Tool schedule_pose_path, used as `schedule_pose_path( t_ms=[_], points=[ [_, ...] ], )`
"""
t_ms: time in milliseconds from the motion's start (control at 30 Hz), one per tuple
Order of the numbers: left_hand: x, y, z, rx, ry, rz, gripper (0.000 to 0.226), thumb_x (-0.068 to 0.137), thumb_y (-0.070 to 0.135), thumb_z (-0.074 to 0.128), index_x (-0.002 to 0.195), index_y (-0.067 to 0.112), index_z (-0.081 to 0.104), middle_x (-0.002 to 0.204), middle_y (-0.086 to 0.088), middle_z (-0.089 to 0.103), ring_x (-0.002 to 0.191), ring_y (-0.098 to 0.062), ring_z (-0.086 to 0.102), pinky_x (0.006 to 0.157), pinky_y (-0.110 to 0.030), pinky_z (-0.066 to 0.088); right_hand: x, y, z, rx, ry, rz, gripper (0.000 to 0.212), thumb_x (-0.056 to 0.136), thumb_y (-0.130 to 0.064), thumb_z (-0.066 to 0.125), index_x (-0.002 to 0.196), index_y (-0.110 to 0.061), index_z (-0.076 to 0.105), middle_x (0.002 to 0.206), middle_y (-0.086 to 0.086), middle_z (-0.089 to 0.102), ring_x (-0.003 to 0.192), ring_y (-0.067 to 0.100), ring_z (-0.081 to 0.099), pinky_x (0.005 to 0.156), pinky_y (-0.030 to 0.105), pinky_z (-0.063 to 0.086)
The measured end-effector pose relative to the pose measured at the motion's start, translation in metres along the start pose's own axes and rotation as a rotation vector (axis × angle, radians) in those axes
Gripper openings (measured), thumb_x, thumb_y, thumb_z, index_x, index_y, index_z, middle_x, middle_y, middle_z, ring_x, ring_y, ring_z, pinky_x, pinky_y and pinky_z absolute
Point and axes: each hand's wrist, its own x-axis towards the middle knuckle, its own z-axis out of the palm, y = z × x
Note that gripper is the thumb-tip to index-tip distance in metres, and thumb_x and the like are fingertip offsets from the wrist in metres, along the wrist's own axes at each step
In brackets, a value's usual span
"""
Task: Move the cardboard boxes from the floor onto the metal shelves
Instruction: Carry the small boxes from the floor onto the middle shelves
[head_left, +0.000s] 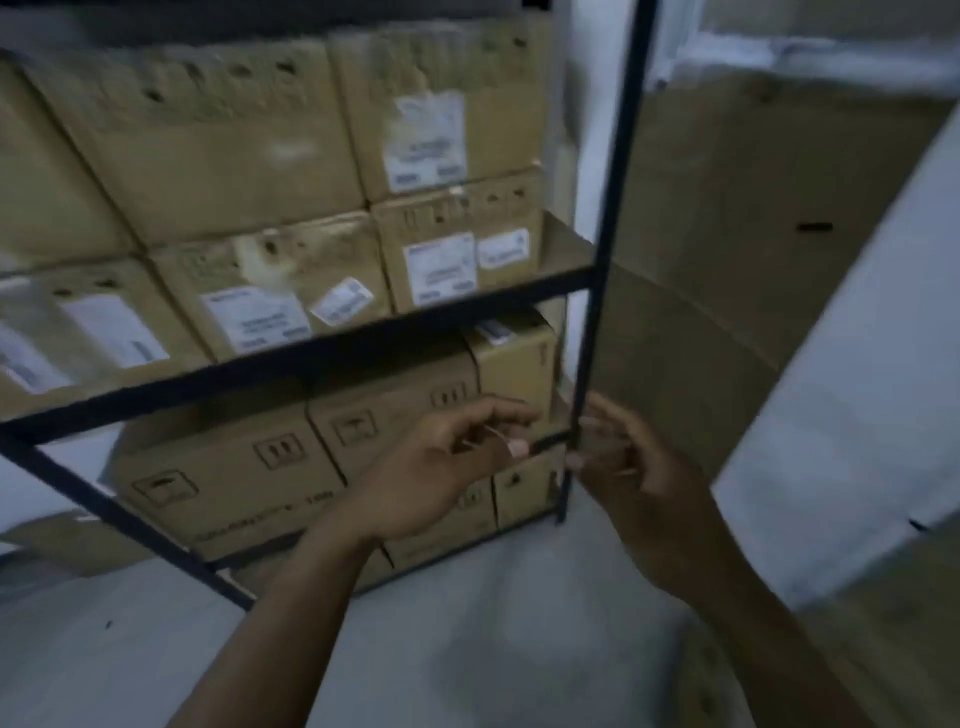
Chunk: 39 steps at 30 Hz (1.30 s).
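Brown cardboard boxes (208, 156) pack our black metal shelves (311, 353).
Our left hand (441, 467) curls, grip unclear; our right hand (639, 478) hangs loose, empty.

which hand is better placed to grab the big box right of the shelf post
Right, likely. The right hand is on the black post's far side, beside the big box; the left hand is in front of the shelved boxes.

Storage room or warehouse: metal shelves (332, 345) hold stacked, labelled cardboard boxes (270, 291) above a bare concrete floor (467, 649).
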Motion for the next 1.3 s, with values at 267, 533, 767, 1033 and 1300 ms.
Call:
schedule_pose_path(
  t_ms=[267, 533, 767, 1033, 1300],
  points=[
    [0.043, -0.03, 0.186, -0.209, -0.292, -0.212, 0.026, 0.095, 0.015, 0.063, 0.107, 0.037, 0.07, 0.104, 0.001, 0.072, 0.096, -0.019, 0.069, 0.076, -0.02, 0.052, -0.134, 0.089, -0.095, -0.106, 0.254, 0.43, 0.044, 0.092, -0.043, 0.067, 0.132, -0.048, 0.049, 0.119, -0.026, 0.06, 0.089, -0.007, 0.062, 0.071, 0.02, 0.05],
    [0.092, -0.067, 0.369, -0.282, -0.379, -0.489, 0.023, 0.097, 0.006, 0.057, 0.111, 0.019, 0.069, 0.1, 0.0, 0.072, 0.094, -0.018, 0.068, 0.081, -0.03, 0.048, -0.231, 0.202, -0.206, -0.086, 0.375, 0.741, 0.043, 0.093, -0.035, 0.069, 0.129, -0.048, 0.049, 0.117, -0.022, 0.062, 0.085, -0.014, 0.061, 0.065, 0.003, 0.044],
    [0.131, -0.216, 0.501, -0.198, -0.306, -0.778, 0.022, 0.095, -0.002, 0.057, 0.103, 0.015, 0.068, 0.105, -0.015, 0.064, 0.091, -0.029, 0.061, 0.07, -0.028, 0.044, -0.256, 0.376, -0.231, -0.08, 0.346, 0.96, 0.054, 0.092, -0.04, 0.068, 0.142, -0.033, 0.048, 0.123, -0.015, 0.059, 0.09, -0.011, 0.061, 0.065, 0.007, 0.046],
    [0.167, -0.452, 0.603, 0.104, -0.302, -0.88, 0.04, 0.088, 0.022, 0.074, 0.125, 0.019, 0.061, 0.101, 0.003, 0.063, 0.077, -0.004, 0.061, 0.047, -0.008, 0.043, -0.264, 0.605, -0.18, -0.051, 0.231, 1.071, 0.063, 0.091, -0.042, 0.069, 0.148, -0.032, 0.043, 0.138, -0.012, 0.055, 0.108, 0.005, 0.061, 0.083, 0.028, 0.054],
    [0.191, -0.614, 0.707, 0.421, -0.262, -0.759, 0.095, 0.075, 0.052, 0.078, 0.151, 0.028, 0.027, 0.151, -0.001, 0.019, 0.138, -0.028, 0.03, 0.096, -0.05, 0.051, -0.275, 0.786, -0.112, -0.102, 0.052, 1.126, 0.087, 0.085, -0.046, 0.075, 0.156, -0.03, 0.028, 0.157, -0.003, 0.04, 0.135, 0.019, 0.048, 0.106, 0.047, 0.048]
  ],
)
